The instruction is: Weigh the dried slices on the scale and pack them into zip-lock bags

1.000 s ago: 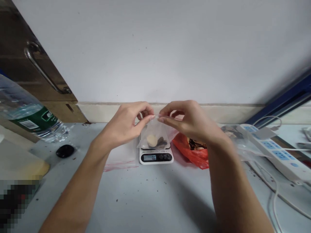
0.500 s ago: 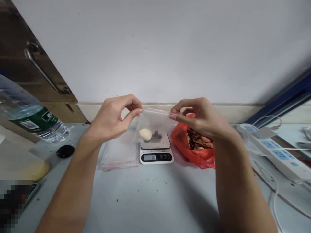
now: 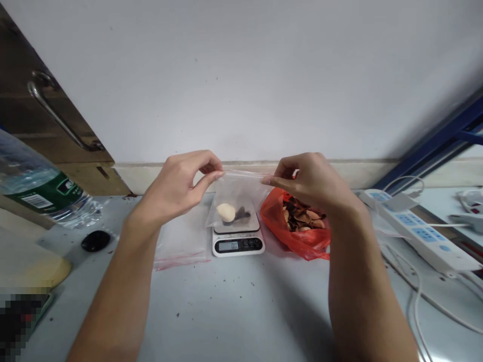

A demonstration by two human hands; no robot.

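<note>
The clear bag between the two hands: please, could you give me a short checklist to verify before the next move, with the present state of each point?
1. Left hand pinches one end of the clear bag along its top edge: ok.
2. Right hand pinches the other end: ok.
3. Pale piece and dark pieces lie inside the bag: ok.
4. Top edge sealed along its whole length: cannot tell, too fine to see.
5. Scale shows zero: ok, its display reads 0.0.
6. Bag apart from the scale: cannot tell, they overlap in this view.
</note>
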